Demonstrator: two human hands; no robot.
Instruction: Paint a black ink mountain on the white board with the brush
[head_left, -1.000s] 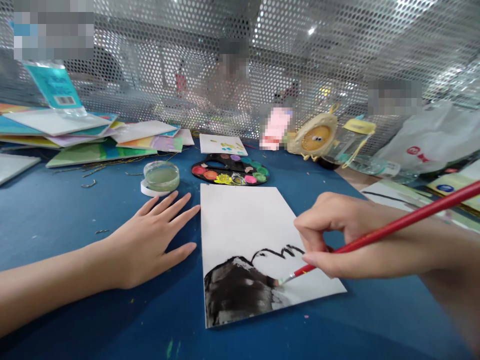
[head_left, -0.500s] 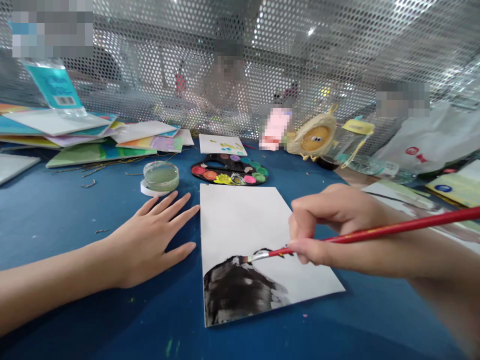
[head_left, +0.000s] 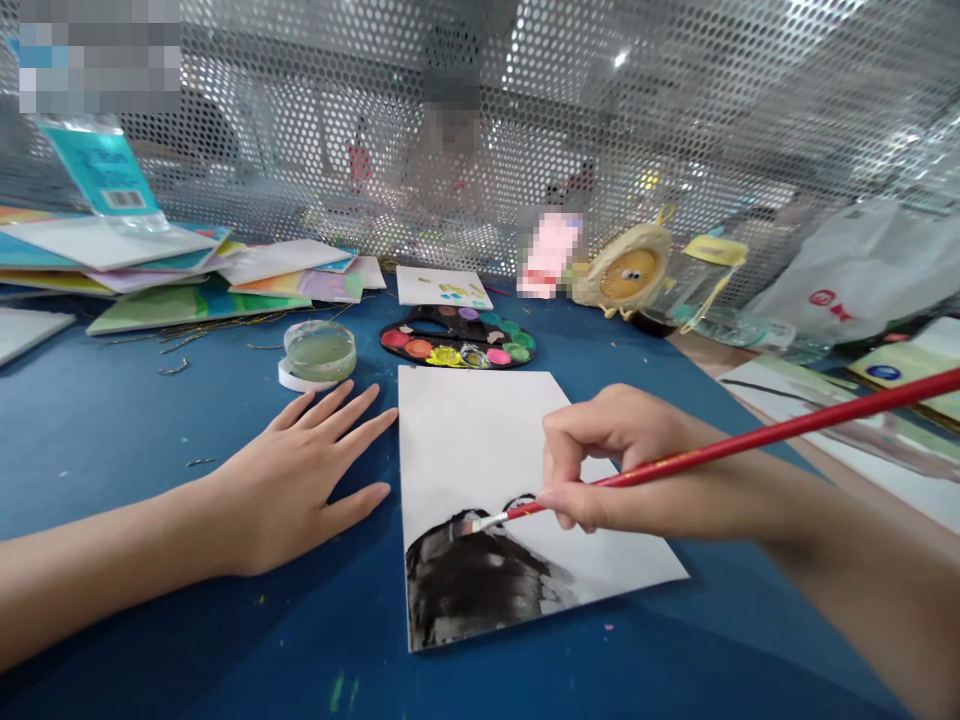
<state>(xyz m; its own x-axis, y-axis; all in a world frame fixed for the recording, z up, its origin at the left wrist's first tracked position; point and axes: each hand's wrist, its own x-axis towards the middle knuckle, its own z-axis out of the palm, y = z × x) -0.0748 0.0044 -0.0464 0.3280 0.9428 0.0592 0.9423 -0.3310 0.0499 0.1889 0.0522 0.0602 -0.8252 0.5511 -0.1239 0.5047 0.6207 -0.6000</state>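
Note:
Pinched in my right hand point(head_left: 622, 460) is a red-handled paintbrush point(head_left: 690, 460). Its bristles touch the upper part of a black painted patch point(head_left: 480, 585) on a white board point(head_left: 480, 420). A small black curved outline shows just right of the bristles. My left hand point(head_left: 300, 480) lies flat on the blue table, fingers spread, fingertips by the board's left edge. Beyond those fingers stands a round tub of cloudy water point(head_left: 321, 352). A black paint palette point(head_left: 457, 340) with several coloured wells lies behind the board.
Painted boards point(head_left: 202, 300) are piled at the left under a bottle with a blue label point(head_left: 105, 170). Behind stand a yellow toy-like object point(head_left: 626, 270), a yellow-lidded cup point(head_left: 709, 280) and a white plastic bag point(head_left: 847, 270). A perforated metal screen point(head_left: 300, 130) closes the back.
My right hand has moved left and slightly down, bringing the brush tip further left over the black paint. My left hand stays flat in place.

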